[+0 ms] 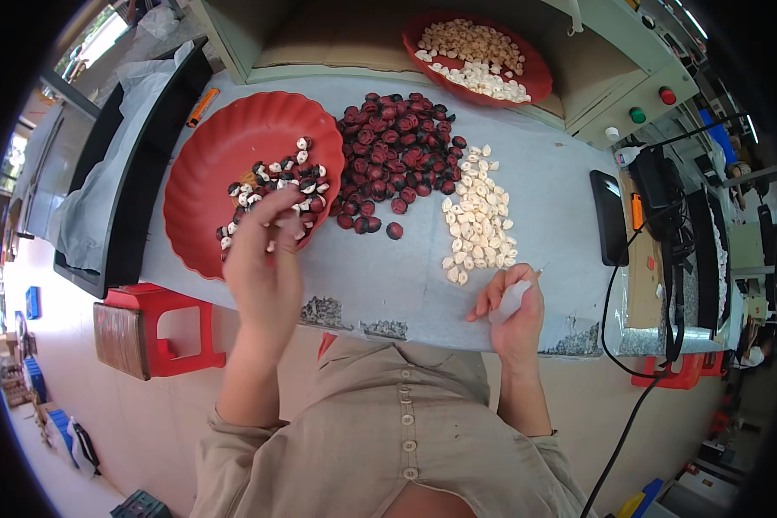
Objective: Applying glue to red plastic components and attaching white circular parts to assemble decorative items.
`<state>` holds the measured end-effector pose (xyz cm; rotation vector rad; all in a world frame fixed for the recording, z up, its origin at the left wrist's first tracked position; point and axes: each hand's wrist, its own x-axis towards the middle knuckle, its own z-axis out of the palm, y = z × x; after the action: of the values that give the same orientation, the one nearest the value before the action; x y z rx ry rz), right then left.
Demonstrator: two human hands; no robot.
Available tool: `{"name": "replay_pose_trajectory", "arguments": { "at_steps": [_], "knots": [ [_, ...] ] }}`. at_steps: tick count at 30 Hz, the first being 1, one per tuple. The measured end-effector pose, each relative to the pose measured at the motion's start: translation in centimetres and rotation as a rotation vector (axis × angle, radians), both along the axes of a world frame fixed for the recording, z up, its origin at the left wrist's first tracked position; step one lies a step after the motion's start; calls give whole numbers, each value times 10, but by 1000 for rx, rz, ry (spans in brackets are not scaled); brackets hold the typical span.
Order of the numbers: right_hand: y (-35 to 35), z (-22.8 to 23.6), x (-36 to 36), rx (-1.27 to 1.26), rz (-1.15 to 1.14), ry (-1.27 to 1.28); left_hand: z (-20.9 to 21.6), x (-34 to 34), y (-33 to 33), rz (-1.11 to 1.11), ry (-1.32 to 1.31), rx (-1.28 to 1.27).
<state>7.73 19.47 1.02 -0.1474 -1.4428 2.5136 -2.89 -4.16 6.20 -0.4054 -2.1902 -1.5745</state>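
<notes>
My left hand [266,259] is over the right side of a red scalloped bowl [203,186]. Its fingers are slightly blurred and look apart, with a whitish cover on the thumb. Under and around them lie small pieces [318,205] in dark red, black and white. At the front edge of the table, my right hand [518,315] is closed, its thumb wrapped in something white and translucent. A thin tip pokes out beside its fingers; what they grip is hidden. Just beyond it spreads a group of cream-coloured pieces [479,220].
A heap of dark red and black pieces [397,142] lies mid-table. Behind, a red dish [540,73] of cream pieces stands at a metal cabinet [596,121] with buttons. A black phone [609,216] and cables lie right; a black tray [138,173] and orange lighter [202,108] left.
</notes>
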Motion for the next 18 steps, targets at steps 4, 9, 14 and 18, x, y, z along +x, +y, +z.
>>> {"name": "replay_pose_trajectory", "arguments": {
  "at_steps": [4,9,14,18],
  "knots": [
    [-6,13,-7,-56,-29,-105,2,-36,-35,87,11,-652],
    [-1,5,1,109,-36,-112,0,-11,18,-44,354,-618],
    [-8,18,1,-42,-67,-175,-43,-3,55,-182,171,-746],
    [-2,15,3,-96,-108,-175,-37,5,52,-276,168,-642]
  ]
}}
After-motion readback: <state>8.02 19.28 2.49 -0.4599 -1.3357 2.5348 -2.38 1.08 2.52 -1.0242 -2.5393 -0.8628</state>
